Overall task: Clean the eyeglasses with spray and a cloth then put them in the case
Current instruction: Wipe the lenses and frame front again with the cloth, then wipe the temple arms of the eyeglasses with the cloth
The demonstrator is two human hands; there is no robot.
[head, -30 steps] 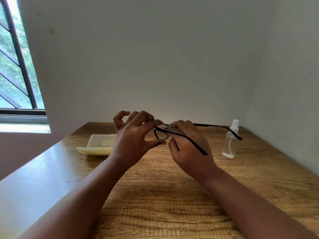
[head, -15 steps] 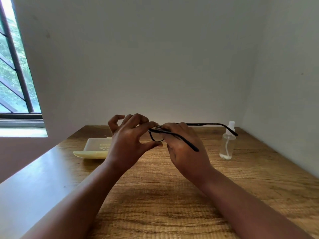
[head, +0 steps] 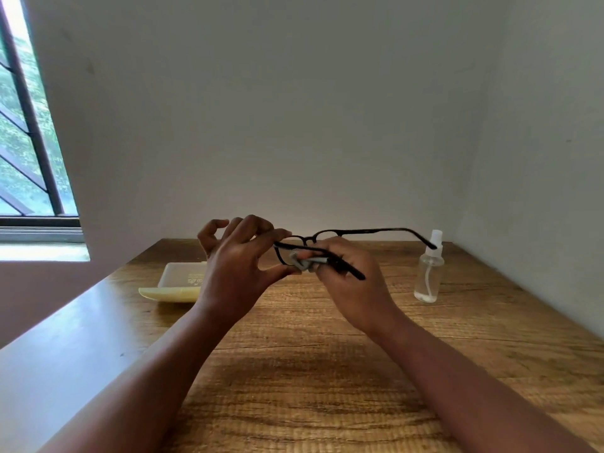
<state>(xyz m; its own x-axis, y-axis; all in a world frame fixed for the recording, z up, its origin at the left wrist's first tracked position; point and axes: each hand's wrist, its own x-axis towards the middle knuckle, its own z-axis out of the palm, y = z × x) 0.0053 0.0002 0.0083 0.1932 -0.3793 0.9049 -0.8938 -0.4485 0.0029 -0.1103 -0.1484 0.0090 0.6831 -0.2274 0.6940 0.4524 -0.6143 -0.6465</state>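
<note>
Now showing, a grey cloth (head: pixel 307 263) is bunched against the eyeglasses (head: pixel 330 245) lens in the right hand (head: pixel 351 286) grip; left hand (head: pixel 243 273) pinches the frame, above the tabletop (head: pixel 310 371).

Both hands (head: pixel 240 269) raised, fingers (head: pixel 261 235) curled

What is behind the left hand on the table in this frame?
Behind the left hand lies the open pale yellow case on the table. Its left part shows, with faint print; the hand covers its right end, so any contents there cannot be seen.
</note>
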